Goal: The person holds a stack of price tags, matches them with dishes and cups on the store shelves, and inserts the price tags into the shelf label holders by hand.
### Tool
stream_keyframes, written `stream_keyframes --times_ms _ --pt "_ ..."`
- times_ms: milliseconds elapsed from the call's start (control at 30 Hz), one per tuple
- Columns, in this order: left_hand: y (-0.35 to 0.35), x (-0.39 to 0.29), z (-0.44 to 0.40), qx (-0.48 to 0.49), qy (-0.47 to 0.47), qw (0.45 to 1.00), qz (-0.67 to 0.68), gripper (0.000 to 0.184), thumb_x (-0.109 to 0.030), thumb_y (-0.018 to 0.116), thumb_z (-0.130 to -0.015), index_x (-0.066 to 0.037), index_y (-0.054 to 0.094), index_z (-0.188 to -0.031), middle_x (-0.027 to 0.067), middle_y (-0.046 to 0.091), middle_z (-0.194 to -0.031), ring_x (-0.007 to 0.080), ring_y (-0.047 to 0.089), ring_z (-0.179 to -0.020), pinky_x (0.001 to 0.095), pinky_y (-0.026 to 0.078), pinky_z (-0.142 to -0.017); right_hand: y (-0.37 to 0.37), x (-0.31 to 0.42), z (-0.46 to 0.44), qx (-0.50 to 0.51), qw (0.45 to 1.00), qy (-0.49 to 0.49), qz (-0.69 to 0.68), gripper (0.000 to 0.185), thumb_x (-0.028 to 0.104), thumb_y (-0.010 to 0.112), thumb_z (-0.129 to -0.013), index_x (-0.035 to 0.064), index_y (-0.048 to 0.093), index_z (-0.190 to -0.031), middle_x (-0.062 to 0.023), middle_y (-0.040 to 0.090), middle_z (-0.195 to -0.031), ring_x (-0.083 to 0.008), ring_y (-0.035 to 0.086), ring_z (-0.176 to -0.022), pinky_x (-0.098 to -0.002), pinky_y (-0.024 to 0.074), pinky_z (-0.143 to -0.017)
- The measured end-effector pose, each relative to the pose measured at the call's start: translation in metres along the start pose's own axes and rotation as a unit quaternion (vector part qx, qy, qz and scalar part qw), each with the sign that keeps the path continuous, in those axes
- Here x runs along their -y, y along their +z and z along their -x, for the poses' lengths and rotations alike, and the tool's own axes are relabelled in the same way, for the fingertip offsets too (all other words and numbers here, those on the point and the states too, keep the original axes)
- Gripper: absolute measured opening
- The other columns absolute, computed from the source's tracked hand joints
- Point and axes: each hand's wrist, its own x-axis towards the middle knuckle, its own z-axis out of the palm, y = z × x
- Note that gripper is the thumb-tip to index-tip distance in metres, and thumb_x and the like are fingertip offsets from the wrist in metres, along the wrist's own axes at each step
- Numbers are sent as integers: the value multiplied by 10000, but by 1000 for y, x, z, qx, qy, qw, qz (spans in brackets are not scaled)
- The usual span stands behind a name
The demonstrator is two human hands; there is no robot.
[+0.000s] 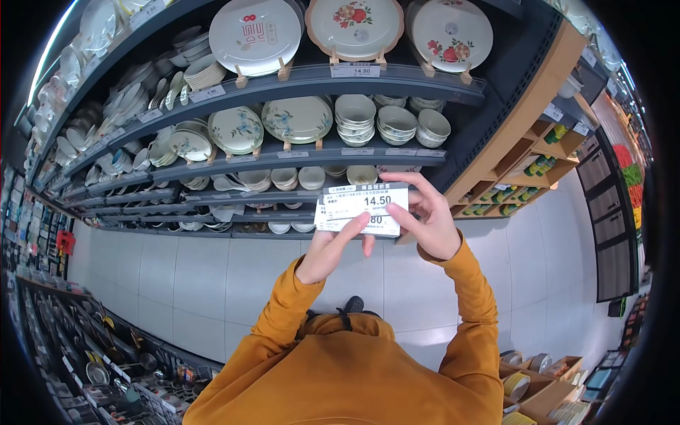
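Note:
Several white price tags (347,203) are held together in front of my chest, the upper one reading 14.50. My left hand (327,248) grips them from below, its thumb pressed over the front of the lower tags. On the right, my right hand (427,218) pinches the upper tag at its right edge, thumb in front and fingers behind. Part of the lower tags' print is covered by the left thumb and the upper tag. Just beyond the tags stands the shelf of crockery, with stacked bowls (354,119) and an upright oval plate (297,118).
Large decorated plates (256,35) stand on wooden holders on the upper shelf, above a price strip (355,70). A wooden shelf post (520,106) rises at the right. Pans and utensils (99,372) hang at lower left. Pale floor tiles (202,283) lie below.

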Motion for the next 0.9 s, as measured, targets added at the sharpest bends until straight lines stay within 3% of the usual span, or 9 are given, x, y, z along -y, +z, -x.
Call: stream_keyframes --times_ms 233,333,433,567,633,767,900 --pt "5 0 -5 0 9 1000 -7 207 -132 479 -960 26 534 -1081 70 610 -876 126 548 -628 256 463 -598 -9 5 -2 11 1000 -4 9 387 84 579 -899 54 465 -1267 -83 647 -1018 -89 592 -889 -229 505 -707" --pt "5 3 -8 -5 7 1000 -8 210 -137 479 -962 27 534 -1081 69 610 -862 125 549 -626 254 460 -597 -13 -9 -9 -17 991 -105 82 343 75 612 -872 30 526 -1201 -81 637 -1036 -103 595 -898 -237 490 -718" --pt "4 7 -12 2 5 999 -37 217 -145 475 -965 29 535 -1081 75 614 -852 130 558 -634 257 464 -604 -28 -11 -17 -13 979 -145 144 296 76 653 -835 9 581 -1114 -70 631 -1036 -118 598 -880 -251 480 -723" --pt "1 19 -22 14 -20 999 -44 260 -172 446 -980 24 522 -1135 103 626 -858 157 605 -695 264 488 -642 -50 2 -27 8 967 -130 218 234 104 687 -812 -10 616 -1004 -65 641 -943 -118 598 -810 -257 485 -713" --pt "3 21 -25 12 -33 999 -24 305 -191 418 -990 25 495 -1191 121 629 -879 175 620 -729 276 500 -674 -70 3 -39 -40 959 -146 241 184 103 664 -831 -17 608 -958 -63 643 -858 -123 611 -799 -264 492 -745" --pt "7 14 -29 7 -26 999 -17 389 -209 384 -1000 32 411 -1304 141 631 -908 193 629 -751 298 512 -713 -145 16 -89 -157 885 -247 362 147 75 613 -854 -4 581 -973 -107 647 -868 -185 644 -834 -307 498 -772" --pt "11 10 -30 -13 -6 999 -35 369 -206 413 -995 49 460 -1258 128 632 -845 188 638 -730 285 517 -690 -226 33 -138 -211 821 -227 480 156 56 597 -854 12 571 -1002 -154 655 -920 -276 657 -887 -331 499 -798"
